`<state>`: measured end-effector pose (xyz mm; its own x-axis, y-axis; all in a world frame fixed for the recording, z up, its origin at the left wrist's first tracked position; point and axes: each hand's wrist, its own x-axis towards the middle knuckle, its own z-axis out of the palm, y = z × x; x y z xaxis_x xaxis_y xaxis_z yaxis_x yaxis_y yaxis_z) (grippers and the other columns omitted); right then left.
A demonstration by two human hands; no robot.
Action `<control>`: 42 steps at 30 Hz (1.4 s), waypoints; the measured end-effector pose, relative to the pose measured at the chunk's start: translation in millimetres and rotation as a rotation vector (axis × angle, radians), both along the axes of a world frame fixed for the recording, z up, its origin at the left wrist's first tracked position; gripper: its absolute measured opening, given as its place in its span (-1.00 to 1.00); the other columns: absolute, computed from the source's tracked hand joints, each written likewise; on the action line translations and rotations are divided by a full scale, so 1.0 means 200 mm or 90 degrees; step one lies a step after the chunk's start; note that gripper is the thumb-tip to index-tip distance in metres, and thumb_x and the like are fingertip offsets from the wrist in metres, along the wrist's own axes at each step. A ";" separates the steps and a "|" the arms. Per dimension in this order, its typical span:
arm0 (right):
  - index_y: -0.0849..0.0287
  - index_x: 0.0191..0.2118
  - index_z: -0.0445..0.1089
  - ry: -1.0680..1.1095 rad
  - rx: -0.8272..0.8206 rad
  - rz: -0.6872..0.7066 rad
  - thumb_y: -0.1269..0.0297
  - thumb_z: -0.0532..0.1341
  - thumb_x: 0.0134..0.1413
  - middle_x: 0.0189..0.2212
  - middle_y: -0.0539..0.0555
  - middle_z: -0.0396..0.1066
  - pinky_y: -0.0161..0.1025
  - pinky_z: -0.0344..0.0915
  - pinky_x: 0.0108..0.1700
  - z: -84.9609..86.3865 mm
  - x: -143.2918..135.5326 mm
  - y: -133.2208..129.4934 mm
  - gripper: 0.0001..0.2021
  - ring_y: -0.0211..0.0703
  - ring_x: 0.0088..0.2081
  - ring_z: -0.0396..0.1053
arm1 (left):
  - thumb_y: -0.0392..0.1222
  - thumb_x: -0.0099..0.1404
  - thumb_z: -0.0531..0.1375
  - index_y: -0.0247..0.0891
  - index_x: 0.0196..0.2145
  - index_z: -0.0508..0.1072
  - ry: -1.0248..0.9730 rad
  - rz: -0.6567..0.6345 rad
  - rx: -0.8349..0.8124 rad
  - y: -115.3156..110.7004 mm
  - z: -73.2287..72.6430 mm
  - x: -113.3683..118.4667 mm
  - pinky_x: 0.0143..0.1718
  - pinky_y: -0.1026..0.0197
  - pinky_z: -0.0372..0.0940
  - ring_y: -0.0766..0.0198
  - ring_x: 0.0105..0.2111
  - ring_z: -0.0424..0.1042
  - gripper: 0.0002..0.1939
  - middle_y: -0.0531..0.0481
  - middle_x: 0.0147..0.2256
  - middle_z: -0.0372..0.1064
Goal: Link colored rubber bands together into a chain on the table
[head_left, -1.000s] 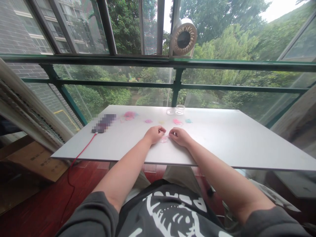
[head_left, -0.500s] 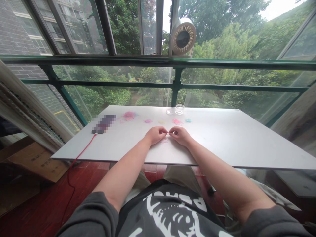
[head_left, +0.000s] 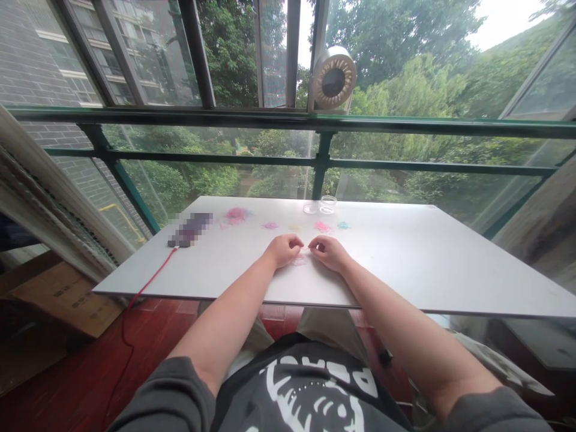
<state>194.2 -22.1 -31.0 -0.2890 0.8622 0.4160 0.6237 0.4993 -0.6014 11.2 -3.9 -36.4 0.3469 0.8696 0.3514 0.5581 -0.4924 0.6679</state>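
Note:
My left hand (head_left: 285, 251) rests on the white table with thumb and fingers pinched together. Opposite it, my right hand (head_left: 329, 252) is closed in a similar pinch, its fingertips a small gap away from the left ones. A faint thin band, apparently a small rubber band, seems to run between the fingertips; its detail is too fine to make out. Just below, a few thin pink loops (head_left: 299, 261) like small rubber bands lie on the tabletop. Beyond the hands are small piles: purple (head_left: 270, 225), pale yellow (head_left: 294, 228), pink (head_left: 323, 227) and teal (head_left: 343, 225).
A larger mixed pink and blue pile (head_left: 236, 214) lies at the back left. Near it is a blurred-out phone-like device (head_left: 191, 229) with a red cable (head_left: 155, 273). Clear round containers (head_left: 328, 204) stand at the white table's (head_left: 405, 258) far edge, before a green railing (head_left: 225, 159).
My fingertips have moved slightly apart from each other. The whole view has shifted a little, with the table appearing lower.

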 end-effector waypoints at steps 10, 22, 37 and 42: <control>0.20 -0.43 0.43 0.007 -0.004 -0.023 0.35 0.14 -0.12 -0.54 0.00 0.38 -0.35 0.15 -0.44 0.01 -0.01 0.00 -0.87 -0.33 -0.55 0.20 | -0.25 0.03 0.09 -0.23 -0.38 0.51 0.092 0.010 0.019 -0.02 0.02 0.01 -0.36 0.29 0.24 0.33 -0.45 0.33 -0.78 0.04 -0.43 0.43; 0.20 -0.43 0.41 0.032 -0.019 0.015 0.35 0.13 -0.13 -0.56 -0.03 0.34 -0.37 0.11 -0.48 0.00 -0.04 0.00 -0.87 -0.35 -0.57 0.16 | -0.09 0.07 0.12 -0.25 -0.37 0.49 0.051 -0.006 0.002 -0.03 0.03 0.00 -0.39 0.31 0.24 0.33 -0.46 0.34 -0.76 0.02 -0.44 0.44; 0.19 -0.48 0.31 0.005 0.001 -0.012 0.36 0.12 -0.16 -0.56 -0.05 0.32 -0.37 0.11 -0.47 -0.01 -0.04 0.00 -0.94 -0.35 -0.56 0.17 | -0.11 0.07 0.13 -0.25 -0.43 0.50 -0.012 -0.002 -0.001 -0.02 0.02 0.01 -0.33 0.31 0.24 0.33 -0.41 0.37 -0.79 0.04 -0.43 0.46; 0.19 -0.49 0.31 -0.006 -0.005 -0.006 0.34 0.11 -0.14 -0.58 -0.05 0.31 -0.37 0.10 -0.48 -0.01 -0.05 0.00 -0.93 -0.35 -0.57 0.16 | -0.12 0.06 0.15 -0.28 -0.40 0.51 -0.053 -0.010 -0.022 0.00 0.02 0.00 -0.33 0.31 0.24 0.33 -0.42 0.36 -0.78 0.02 -0.43 0.46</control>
<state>184.4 -21.2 -33.3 -0.2842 0.8682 0.4068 0.6346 0.4884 -0.5990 11.2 -4.3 -33.3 0.3315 0.8760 0.3503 0.4918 -0.4773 0.7283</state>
